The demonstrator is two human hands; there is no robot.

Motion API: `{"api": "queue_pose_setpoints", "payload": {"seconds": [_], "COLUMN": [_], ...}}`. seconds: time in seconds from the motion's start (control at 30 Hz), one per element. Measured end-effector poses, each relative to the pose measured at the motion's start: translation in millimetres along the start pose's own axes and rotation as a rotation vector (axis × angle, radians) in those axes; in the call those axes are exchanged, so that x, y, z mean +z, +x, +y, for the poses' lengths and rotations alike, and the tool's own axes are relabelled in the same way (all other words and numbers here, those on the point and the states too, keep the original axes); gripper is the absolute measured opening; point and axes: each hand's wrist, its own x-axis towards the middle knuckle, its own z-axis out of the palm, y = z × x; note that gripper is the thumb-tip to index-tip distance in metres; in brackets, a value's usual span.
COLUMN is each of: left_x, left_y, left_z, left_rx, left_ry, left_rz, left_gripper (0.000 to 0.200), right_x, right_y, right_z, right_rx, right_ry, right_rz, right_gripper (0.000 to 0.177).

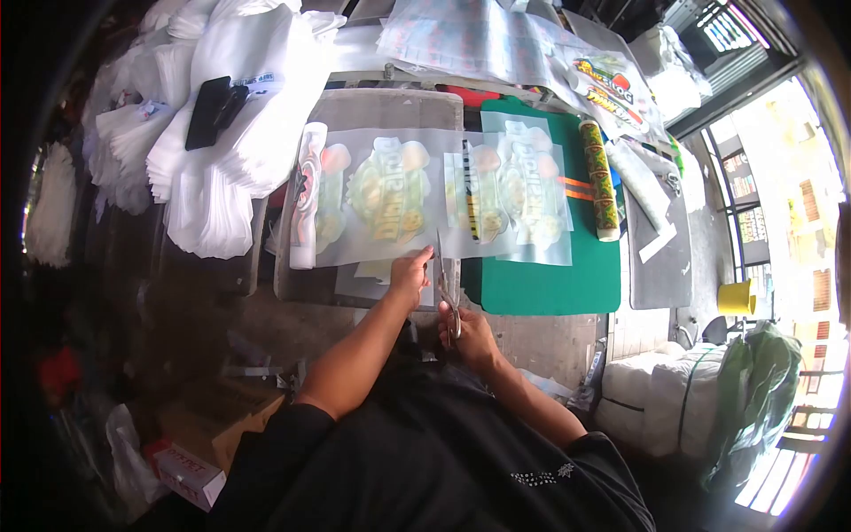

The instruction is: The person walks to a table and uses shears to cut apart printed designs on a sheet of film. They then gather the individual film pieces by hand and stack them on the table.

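A translucent printed sheet [381, 199] with mirrored lettering and food pictures unrolls to the right from a white-ended roll [307, 199]. My left hand [410, 278] pinches its front edge near the middle. Just to the right, my right hand [470, 335] has its fingers through the handles of a pair of scissors [449, 293]. The blades point away from me at the sheet's front edge; whether they are parted is hard to see. Under the sheet's right part lies another printed sheet [541, 244], on a green board [550, 288]. A black-and-yellow striped strip [470, 191] rests across the print.
White stacked bags [222, 168] lie at the left with a black phone [211, 113] on top. A patterned roll [599, 182] stands along the green board's right side. Printed plastic sheets [479, 40] cover the back. Cardboard boxes [213, 426] and white bundles [656, 390] flank me.
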Motion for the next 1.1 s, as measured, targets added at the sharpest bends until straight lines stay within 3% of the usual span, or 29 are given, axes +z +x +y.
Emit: {"api": "queue_pose_setpoints", "payload": {"seconds": [0.17, 0.23, 0.37, 0.57, 0.77, 0.83, 0.93, 1.03, 1.1], "left_x": [-6, -8, -11, -20, -25, -26, -28, -24, -11], "left_y": [-3, -10, -17, -33, -38, -39, -35, -29, -37], "left_z": [-5, -2, 2, 2, -4, -7, -15, -26, -23], "left_rx": [0.096, 0.077, 0.031, 0.090, 0.102, 0.093, 0.079, 0.208, 0.426], "left_ry": [-0.020, -0.030, 0.022, 0.005, -0.049, -0.061, -0.077, -0.011, 0.471], "left_rz": [-0.041, -0.073, -0.024, -0.141, -0.139, -0.127, -0.115, -0.022, 0.159], "left_gripper": [0.023, 0.028, 0.028, 0.023, 0.023, 0.024, 0.023, 0.023, 0.021], "right_x": [19, 25, 18, 7, -1, -5, -20, -35, -53], "right_y": [-4, 4, 45, 107, 158, 175, 202, 204, 201], "right_z": [-6, -17, -25, -50, -83, -96, -111, -124, -127], "right_rx": [-0.020, -0.116, -0.165, -0.194, -0.239, -0.205, -0.320, -0.363, -0.428], "right_ry": [0.045, 0.097, 0.077, 0.162, 0.251, 0.247, 0.133, 0.073, 0.153], "right_rz": [0.055, 0.057, 0.088, 0.064, -0.045, -0.020, -0.063, -0.048, -0.120], "right_gripper": [0.038, 0.046, 0.053, 0.051, 0.051, 0.052, 0.055, 0.045, 0.033]}}
